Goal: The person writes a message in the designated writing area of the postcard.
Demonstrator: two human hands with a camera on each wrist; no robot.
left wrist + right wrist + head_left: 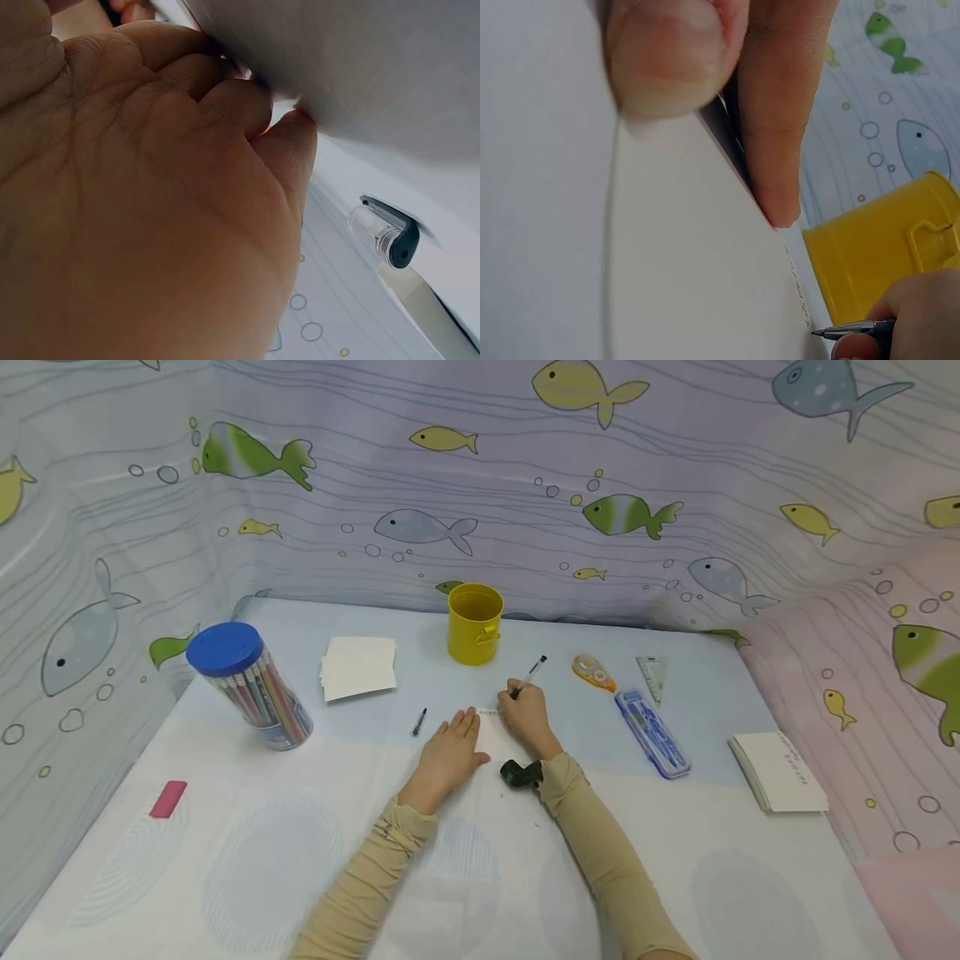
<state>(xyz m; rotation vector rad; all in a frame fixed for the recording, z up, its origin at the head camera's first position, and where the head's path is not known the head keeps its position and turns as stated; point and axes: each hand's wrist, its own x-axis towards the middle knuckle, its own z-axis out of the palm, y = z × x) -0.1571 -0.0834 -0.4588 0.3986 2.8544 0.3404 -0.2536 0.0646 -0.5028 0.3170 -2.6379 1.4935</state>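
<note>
A pen (pixel 534 668) is pinched in my right hand (pixel 531 720), its metal tip at the edge of a row of small writing on a white sheet of paper (pixel 491 742). In the right wrist view, the pen tip (pixel 821 332) meets the end of that writing. My left hand (pixel 448 753) rests on the left part of the sheet, fingers fairly straight and thumb out to the side. Left of it lies a pen cap (pixel 419 722), clear with a dark clip; the left wrist view shows this cap (pixel 384 234) close up.
Behind the hands stands a yellow bucket (pixel 474 639). On the left are white paper sheets (pixel 360 667), a blue-lidded pencil jar (pixel 262 693) and a red eraser (pixel 168 799). Rightward lie correction tape (pixel 592 672), a set square (pixel 654 675), a blue case (pixel 652 735) and a paper stack (pixel 776 772).
</note>
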